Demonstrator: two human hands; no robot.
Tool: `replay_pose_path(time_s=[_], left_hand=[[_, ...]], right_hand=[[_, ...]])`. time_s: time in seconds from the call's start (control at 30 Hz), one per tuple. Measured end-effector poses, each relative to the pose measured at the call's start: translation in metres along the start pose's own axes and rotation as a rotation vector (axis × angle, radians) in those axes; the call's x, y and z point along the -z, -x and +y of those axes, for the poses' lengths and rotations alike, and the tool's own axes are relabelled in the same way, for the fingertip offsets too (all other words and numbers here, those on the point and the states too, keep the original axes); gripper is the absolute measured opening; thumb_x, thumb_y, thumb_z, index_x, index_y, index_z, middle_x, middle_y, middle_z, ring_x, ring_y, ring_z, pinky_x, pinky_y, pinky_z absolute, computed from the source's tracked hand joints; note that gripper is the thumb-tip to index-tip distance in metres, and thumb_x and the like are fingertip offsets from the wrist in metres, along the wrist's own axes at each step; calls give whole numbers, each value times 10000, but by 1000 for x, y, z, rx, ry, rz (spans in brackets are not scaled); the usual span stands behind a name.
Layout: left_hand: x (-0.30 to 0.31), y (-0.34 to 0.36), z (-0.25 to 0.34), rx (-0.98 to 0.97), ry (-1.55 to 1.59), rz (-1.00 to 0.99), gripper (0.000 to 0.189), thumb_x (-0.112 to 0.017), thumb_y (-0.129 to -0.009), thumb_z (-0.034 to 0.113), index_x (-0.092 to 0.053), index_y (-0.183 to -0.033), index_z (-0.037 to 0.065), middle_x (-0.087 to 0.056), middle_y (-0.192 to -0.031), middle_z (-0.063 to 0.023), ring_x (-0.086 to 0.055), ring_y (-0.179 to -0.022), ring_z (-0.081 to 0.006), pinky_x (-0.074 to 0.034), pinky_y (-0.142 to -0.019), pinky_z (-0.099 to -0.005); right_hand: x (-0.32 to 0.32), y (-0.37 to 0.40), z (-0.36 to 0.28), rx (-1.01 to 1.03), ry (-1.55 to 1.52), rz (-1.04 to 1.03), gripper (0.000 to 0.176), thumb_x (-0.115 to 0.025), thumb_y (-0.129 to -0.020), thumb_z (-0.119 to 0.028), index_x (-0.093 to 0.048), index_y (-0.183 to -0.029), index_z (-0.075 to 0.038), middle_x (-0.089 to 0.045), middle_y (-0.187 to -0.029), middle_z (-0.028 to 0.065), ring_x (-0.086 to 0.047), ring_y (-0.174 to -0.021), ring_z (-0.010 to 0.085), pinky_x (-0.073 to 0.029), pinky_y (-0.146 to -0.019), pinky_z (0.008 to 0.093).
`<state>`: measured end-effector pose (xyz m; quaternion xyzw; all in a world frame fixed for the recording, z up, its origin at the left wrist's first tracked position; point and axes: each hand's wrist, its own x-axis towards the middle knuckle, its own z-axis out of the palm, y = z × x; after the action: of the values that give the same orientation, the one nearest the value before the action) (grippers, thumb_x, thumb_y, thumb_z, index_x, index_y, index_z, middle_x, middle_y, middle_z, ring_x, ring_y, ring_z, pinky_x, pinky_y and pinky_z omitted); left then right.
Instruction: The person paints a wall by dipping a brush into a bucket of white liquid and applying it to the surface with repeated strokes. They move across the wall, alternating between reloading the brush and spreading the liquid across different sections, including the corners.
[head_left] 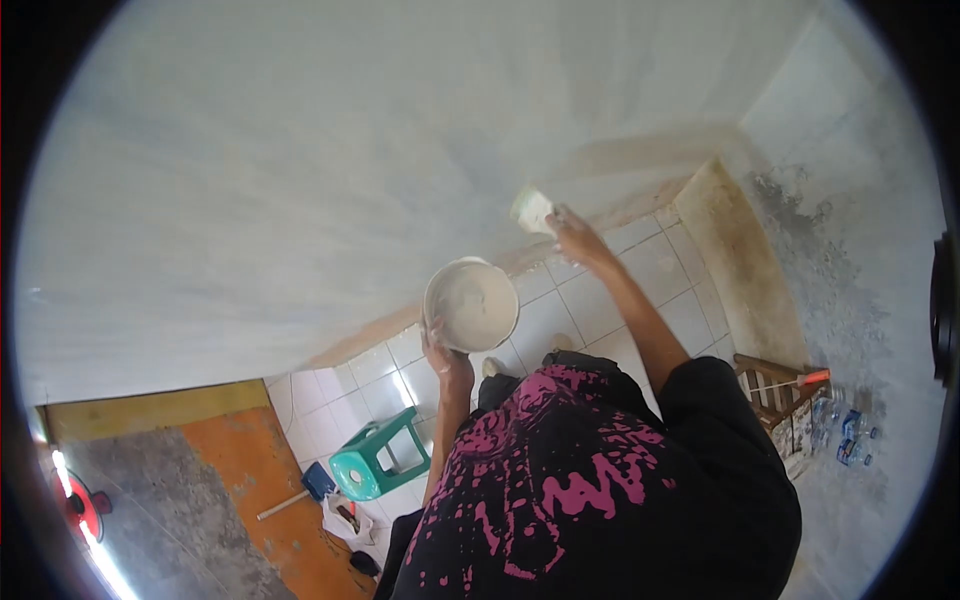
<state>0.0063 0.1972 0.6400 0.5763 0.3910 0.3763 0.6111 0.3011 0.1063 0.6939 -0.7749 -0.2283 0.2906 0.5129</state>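
Observation:
My left hand [447,360] grips the lower left side of a round white bucket [431,290], tilted so that its mouth faces me. Pale, creamy filler [482,308] lies inside it. Out to the right, my right hand [579,240] is closed around a flat, pale spreader [531,209] with a greenish far edge. The spreader overlaps the lower part of the whitish wall [300,180] in this view. Pale smears mark the fingers of both hands.
A green plastic stool [365,473] stands on the white tiled floor [600,300] at lower left, near a blue dustpan [318,481] and a white bag [345,520]. At right are a wooden crate [770,390] and several plastic bottles [852,437]. A stained panel [745,260] meets the wall corner.

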Motion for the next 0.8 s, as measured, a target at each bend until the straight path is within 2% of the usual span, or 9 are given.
replay_pose_path(time_s=[0.07,0.17,0.2,0.27,0.4,0.47,0.57,0.67,0.8], left_hand=[[-10,0,28,-34,140,-10,487,-562,-917,210,-418,-1347,34,-507,-1291,-153,-505,-1208,-309,-446,-979,-446],[-25,0,51,141,266,-15,724,-694,-734,-87,-382,-1374,44,-499,-1296,-204,-501,-1170,-416,-436,-978,-487],[-26,-1,50,146,271,-21,724,-694,-734,-87,-382,-1374,44,-499,-1296,-204,-501,-1170,-416,-436,-978,-487],[-26,0,47,108,167,-89,710,-664,-750,-100,-378,-1381,55,-517,-1275,-198,-507,-1160,-418,-426,-981,-508],[-32,3,44,129,255,-85,645,-627,-777,-98,-395,-1362,45,-522,-1264,-219,-522,-1138,-412,-453,-943,-498],[-29,-1,24,-129,54,-124,542,-621,-868,64,-421,-1371,34,-554,-1229,-197,-586,-1049,-322,-520,-823,-416],[-38,0,58,107,215,-73,540,-579,-938,287,-438,-1389,25,-578,-1195,-146,-609,-968,-222,-534,-710,-328],[-37,-4,50,41,133,-55,626,-526,-949,458,-448,-1399,30,-589,-1161,-89,-605,-944,-162,-526,-671,-275],[-41,3,59,94,194,-78,625,-532,-949,458,-452,-1385,18,-587,-1164,-88,-604,-981,-166,-527,-699,-277]], right_hand=[[34,17,-57,150,87,-185,393,-522,-938,-309,-547,-1231,-47,-671,-873,173,-653,-740,280,-492,-731,371],[71,52,-148,250,429,-441,346,-579,-890,-266,-642,-1178,-84,-686,-857,174,-674,-785,287,-504,-728,368],[70,58,-154,244,434,-436,346,-579,-890,-266,-642,-1178,-84,-686,-857,174,-674,-785,287,-504,-728,368],[65,68,-160,620,685,-475,276,-661,-806,-177,-717,-1067,-106,-700,-834,136,-683,-836,256,-521,-722,340],[28,90,-171,543,980,-597,182,-676,-757,-123,-741,-921,-79,-698,-862,165,-680,-865,295,-527,-727,377],[5,92,-153,608,1234,-582,110,-667,-721,-77,-725,-810,-51,-692,-833,180,-682,-838,306,-527,-695,403],[-7,91,-134,695,1180,-516,47,-660,-707,-54,-700,-726,-36,-685,-804,189,-684,-828,321,-529,-665,424],[1,85,-130,683,1144,-575,70,-655,-710,-57,-712,-748,-41,-686,-807,172,-684,-826,317,-530,-669,413],[10,77,-123,660,1131,-568,92,-690,-705,-110,-708,-766,-43,-692,-743,148,-694,-758,305,-541,-695,381]])
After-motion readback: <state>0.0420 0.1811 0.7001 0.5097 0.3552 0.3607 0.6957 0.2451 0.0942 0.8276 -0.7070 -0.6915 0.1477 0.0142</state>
